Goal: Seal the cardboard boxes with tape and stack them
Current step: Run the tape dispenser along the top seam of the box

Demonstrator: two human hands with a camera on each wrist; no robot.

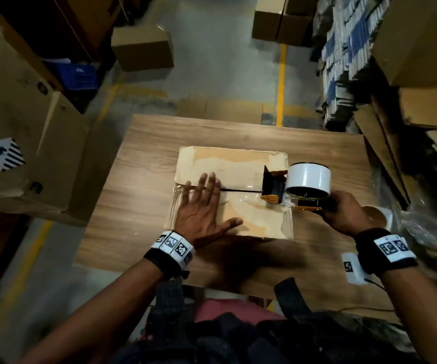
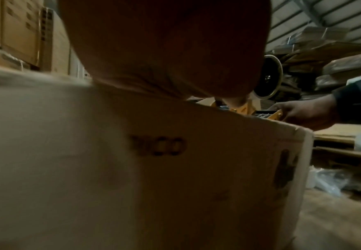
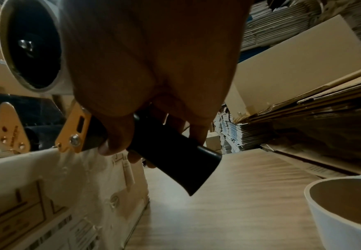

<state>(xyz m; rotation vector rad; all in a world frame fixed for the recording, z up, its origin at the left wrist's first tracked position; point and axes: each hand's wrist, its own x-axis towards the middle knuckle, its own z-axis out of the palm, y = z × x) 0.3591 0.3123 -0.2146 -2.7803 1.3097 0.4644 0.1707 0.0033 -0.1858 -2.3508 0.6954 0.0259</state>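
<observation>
A cardboard box (image 1: 241, 164) stands on the wooden table (image 1: 146, 143), its top flaps closed with a dark seam running left to right. My left hand (image 1: 204, 203) lies flat on the left part of the lid, fingers spread across the seam. My right hand (image 1: 343, 214) grips the black handle (image 3: 175, 160) of a tape dispenser (image 1: 285, 190) with a white tape roll (image 1: 309, 179). The dispenser's head rests on the lid near the box's right edge, over the seam. Clear tape lies over the seam between the left hand and the dispenser. In the left wrist view the box side (image 2: 154, 169) fills the frame.
A second white tape roll (image 3: 346, 203) sits on the table by my right wrist. Large cartons (image 1: 23, 127) stand to the left. Stacks of flat cardboard (image 1: 409, 153) line the right. More boxes (image 1: 143, 48) sit on the floor beyond the table.
</observation>
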